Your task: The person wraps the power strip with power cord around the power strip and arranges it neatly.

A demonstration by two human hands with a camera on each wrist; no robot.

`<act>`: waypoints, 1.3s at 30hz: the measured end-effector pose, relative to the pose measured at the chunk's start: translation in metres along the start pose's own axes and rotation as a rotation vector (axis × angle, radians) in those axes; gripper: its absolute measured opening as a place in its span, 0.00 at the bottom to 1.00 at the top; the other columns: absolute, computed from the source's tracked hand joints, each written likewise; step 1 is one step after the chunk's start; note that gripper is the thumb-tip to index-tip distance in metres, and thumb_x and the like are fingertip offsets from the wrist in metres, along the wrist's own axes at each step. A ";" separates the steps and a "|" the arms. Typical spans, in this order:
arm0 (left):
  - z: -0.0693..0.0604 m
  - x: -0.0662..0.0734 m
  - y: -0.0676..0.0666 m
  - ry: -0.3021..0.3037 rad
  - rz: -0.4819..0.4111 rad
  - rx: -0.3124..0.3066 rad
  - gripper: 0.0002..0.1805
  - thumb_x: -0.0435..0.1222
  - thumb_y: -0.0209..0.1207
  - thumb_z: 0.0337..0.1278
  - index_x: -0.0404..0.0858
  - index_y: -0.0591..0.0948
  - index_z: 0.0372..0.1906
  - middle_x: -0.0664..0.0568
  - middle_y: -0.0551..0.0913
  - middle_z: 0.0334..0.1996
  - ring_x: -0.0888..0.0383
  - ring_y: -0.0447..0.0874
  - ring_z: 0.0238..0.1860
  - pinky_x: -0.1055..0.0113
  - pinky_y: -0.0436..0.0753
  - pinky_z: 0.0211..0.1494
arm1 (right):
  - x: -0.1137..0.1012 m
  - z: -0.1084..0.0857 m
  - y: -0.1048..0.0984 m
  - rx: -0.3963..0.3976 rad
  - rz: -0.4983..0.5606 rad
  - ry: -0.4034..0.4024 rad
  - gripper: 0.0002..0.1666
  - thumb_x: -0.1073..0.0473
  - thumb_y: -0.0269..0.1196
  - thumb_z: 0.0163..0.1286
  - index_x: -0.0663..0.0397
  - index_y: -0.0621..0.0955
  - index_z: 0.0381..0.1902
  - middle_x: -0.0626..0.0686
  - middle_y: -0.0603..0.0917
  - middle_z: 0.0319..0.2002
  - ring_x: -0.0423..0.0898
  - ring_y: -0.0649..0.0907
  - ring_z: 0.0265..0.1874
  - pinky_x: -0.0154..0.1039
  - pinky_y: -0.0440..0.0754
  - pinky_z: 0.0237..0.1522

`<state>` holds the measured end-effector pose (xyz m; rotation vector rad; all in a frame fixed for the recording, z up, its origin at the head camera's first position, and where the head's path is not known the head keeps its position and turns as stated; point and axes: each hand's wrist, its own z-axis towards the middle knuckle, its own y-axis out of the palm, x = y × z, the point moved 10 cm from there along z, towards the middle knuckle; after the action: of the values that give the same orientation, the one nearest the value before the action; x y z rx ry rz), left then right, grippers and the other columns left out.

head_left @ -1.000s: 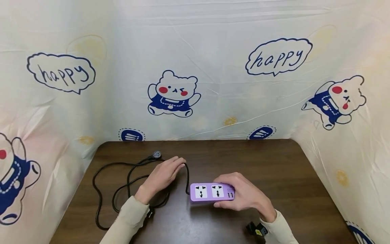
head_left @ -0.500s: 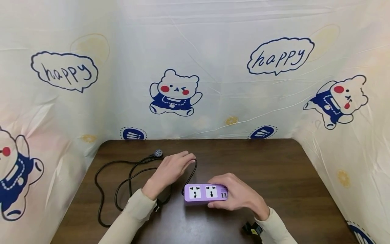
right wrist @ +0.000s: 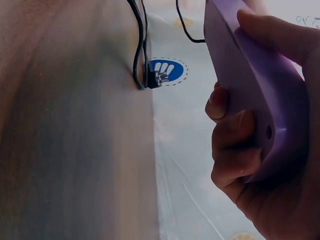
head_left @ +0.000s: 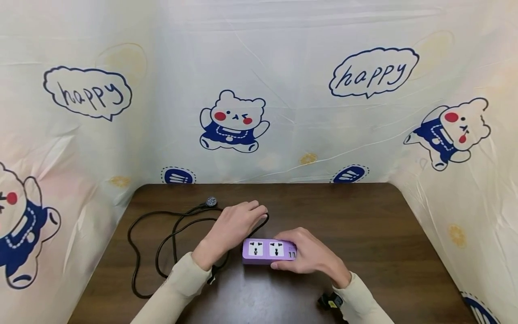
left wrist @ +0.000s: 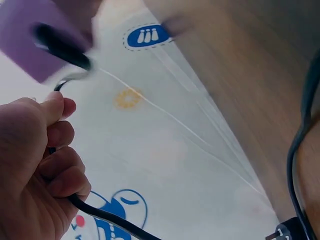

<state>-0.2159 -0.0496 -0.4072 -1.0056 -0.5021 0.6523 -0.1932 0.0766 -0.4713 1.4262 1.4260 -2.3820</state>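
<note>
A purple power strip [head_left: 266, 260] with two white sockets and USB ports is gripped at its right end by my right hand [head_left: 309, 254]. In the right wrist view, the thumb presses one side of the power strip [right wrist: 260, 80] while the fingers curl under it. My left hand [head_left: 234, 225] holds the black cord [head_left: 259, 227] close to the strip's left end. The left wrist view has the fingers curled round the cord [left wrist: 117, 220], which runs out below the palm. The plug [head_left: 211, 202] lies at the back left of the table, beyond the left hand.
Loose loops of the cord spread over the left half of the dark wooden table [head_left: 364, 225]. A pale patterned curtain [head_left: 307, 90] stands round the back and sides. Both wrists carry black devices, including the wrist camera [head_left: 331, 300] at the right.
The left hand has moved right along with the cord. The right hand has carried the power strip left and slightly away from me, so the two hands are closer together.
</note>
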 end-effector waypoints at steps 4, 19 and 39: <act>-0.003 0.012 -0.004 0.006 -0.005 0.007 0.03 0.42 0.61 0.79 0.49 0.82 0.45 0.60 0.80 0.33 0.61 0.78 0.29 0.67 0.77 0.25 | 0.009 0.002 0.000 0.028 -0.009 0.050 0.23 0.36 0.77 0.63 0.37 0.86 0.50 0.36 0.86 0.36 0.33 0.83 0.31 0.32 0.82 0.33; -0.023 0.047 -0.008 -0.010 0.014 0.089 0.08 0.42 0.60 0.78 0.48 0.77 0.37 0.62 0.82 0.31 0.63 0.78 0.28 0.70 0.68 0.19 | 0.020 0.002 -0.025 0.237 0.018 0.126 0.24 0.39 0.80 0.60 0.36 0.87 0.51 0.35 0.88 0.38 0.35 0.83 0.30 0.34 0.81 0.30; -0.044 0.049 -0.012 -0.089 -0.121 0.249 0.12 0.41 0.56 0.81 0.48 0.77 0.34 0.63 0.76 0.28 0.65 0.68 0.24 0.78 0.63 0.26 | 0.023 -0.003 -0.038 0.288 0.094 0.170 0.23 0.44 0.81 0.58 0.40 0.88 0.50 0.41 0.88 0.38 0.40 0.83 0.31 0.36 0.82 0.30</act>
<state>-0.1490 -0.0465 -0.4118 -0.7088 -0.5408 0.6356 -0.2205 0.1104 -0.4618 1.7546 1.0441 -2.5393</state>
